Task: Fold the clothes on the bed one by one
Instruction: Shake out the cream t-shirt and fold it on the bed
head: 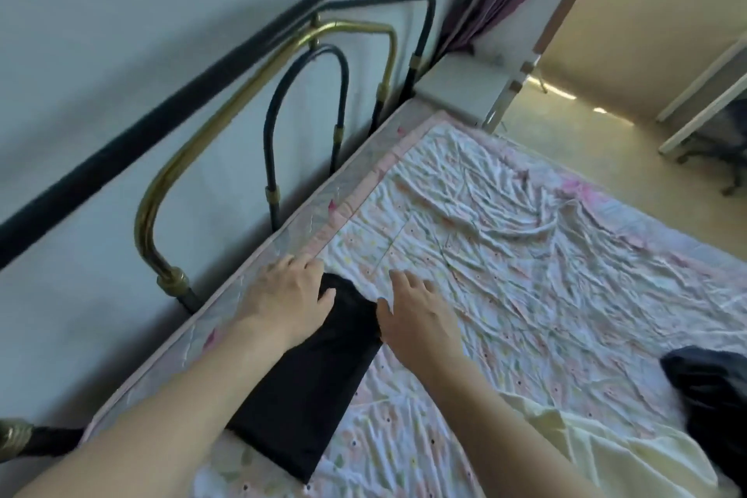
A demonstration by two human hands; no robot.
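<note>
Left hand [289, 295] and right hand [416, 313] (both open, fingers spread) press a folded black garment [311, 388] onto the bed [545, 255].

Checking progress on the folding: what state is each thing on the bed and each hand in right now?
black garment: folded into a long flat strip near the bed's edge.
left hand: open, palm down on the strip's far end.
right hand: open, fingers spread, at the strip's side.
dark garment: crumpled, unfolded.
pale yellow garment: loose, unfolded.
bedsheet: wrinkled.
</note>
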